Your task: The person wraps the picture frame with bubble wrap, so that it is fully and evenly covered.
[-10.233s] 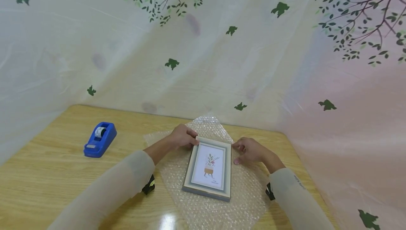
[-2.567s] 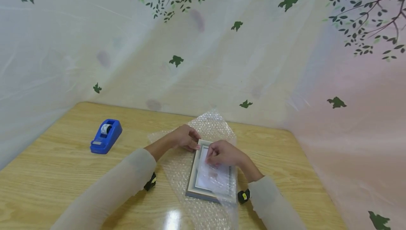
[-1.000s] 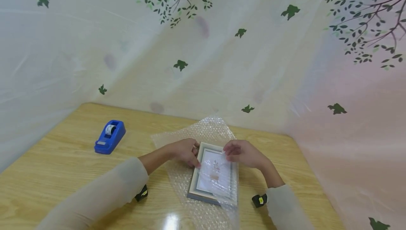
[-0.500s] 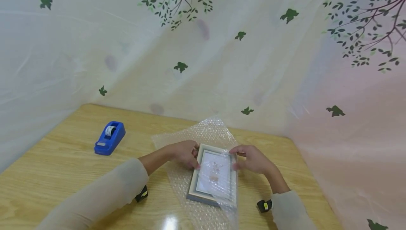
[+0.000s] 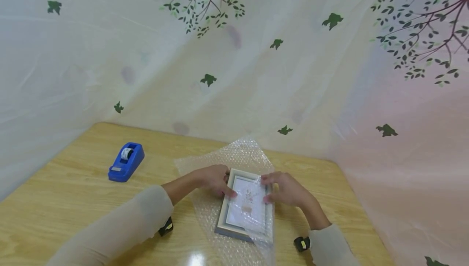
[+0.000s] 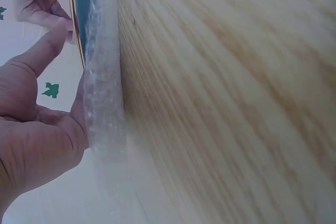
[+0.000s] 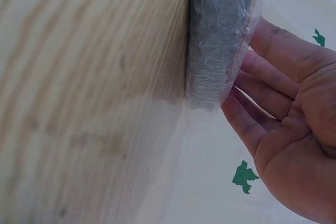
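On the bench (image 5: 73, 201) I see the bubble wrap (image 5: 243, 152), likely light, soft and slippery, lying under the picture frame (image 5: 236, 212) and folded over its right side. The frame looks stiff, moderately light and perhaps fragile-fronted, so I'd hold its long edges. The left hand (image 5: 214, 179) grips the left edge, thumb on the face; the right hand (image 5: 288, 188) rests relaxed, spread fingers on the folded wrap.

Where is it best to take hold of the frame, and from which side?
Probably by the long edges of the frame: left hand from the left, right hand from the right. It lies face up, and its thick sides give something to squeeze. On the right, grip through the wrap folded over it.
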Motion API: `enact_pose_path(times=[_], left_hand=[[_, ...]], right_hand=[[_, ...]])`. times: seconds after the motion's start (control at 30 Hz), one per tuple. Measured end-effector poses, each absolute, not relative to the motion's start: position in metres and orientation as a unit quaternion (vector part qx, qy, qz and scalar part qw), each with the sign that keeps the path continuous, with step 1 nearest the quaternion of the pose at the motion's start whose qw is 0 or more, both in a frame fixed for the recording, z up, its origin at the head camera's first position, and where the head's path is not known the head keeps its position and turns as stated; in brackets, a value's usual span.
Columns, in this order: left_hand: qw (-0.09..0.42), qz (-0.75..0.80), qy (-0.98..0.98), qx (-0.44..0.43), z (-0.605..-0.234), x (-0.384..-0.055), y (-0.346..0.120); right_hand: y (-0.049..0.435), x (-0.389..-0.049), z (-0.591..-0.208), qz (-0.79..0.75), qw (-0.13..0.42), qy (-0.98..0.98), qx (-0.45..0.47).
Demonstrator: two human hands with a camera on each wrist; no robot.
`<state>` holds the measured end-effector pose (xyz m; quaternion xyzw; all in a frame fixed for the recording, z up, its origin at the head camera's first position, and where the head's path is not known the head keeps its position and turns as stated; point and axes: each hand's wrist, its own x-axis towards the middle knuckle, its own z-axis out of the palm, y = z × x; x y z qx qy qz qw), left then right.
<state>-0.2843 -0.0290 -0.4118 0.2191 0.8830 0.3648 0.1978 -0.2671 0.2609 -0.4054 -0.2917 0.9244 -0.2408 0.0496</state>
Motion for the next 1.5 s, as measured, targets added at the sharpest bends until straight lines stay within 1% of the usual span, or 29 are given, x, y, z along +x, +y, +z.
enact_pose_path(times=[0.13, 0.23, 0.43, 0.6, 0.77, 1.1, 1.33, 1.5], left_hand=[[0.162, 0.312, 0.908, 0.228, -0.414, -0.284, -0.025], [0.157, 0.308, 0.910, 0.227, -0.415, -0.284, -0.021], [0.163, 0.309, 0.909, 0.228, -0.418, -0.285, -0.017], [0.169, 0.318, 0.902, 0.240, -0.418, -0.285, -0.016], [0.178, 0.327, 0.896, 0.241, -0.416, -0.285, -0.014], [0.195, 0.351, 0.886, 0.230, -0.411, -0.283, -0.018], [0.178, 0.354, 0.889, 0.230, -0.409, -0.282, -0.024], [0.197, 0.378, 0.872, 0.239, -0.406, -0.283, -0.031]], right_hand=[[0.262, -0.268, -0.407, -0.224, 0.042, 0.929, -0.291], [0.265, -0.269, -0.408, -0.222, 0.041, 0.930, -0.290], [0.268, -0.268, -0.407, -0.225, 0.039, 0.928, -0.296], [0.268, -0.265, -0.402, -0.224, 0.037, 0.935, -0.272], [0.269, -0.266, -0.401, -0.222, 0.046, 0.939, -0.257], [0.269, -0.268, -0.401, -0.220, 0.055, 0.933, -0.281], [0.265, -0.271, -0.402, -0.214, 0.057, 0.929, -0.297], [0.265, -0.273, -0.405, -0.210, 0.055, 0.926, -0.308]])
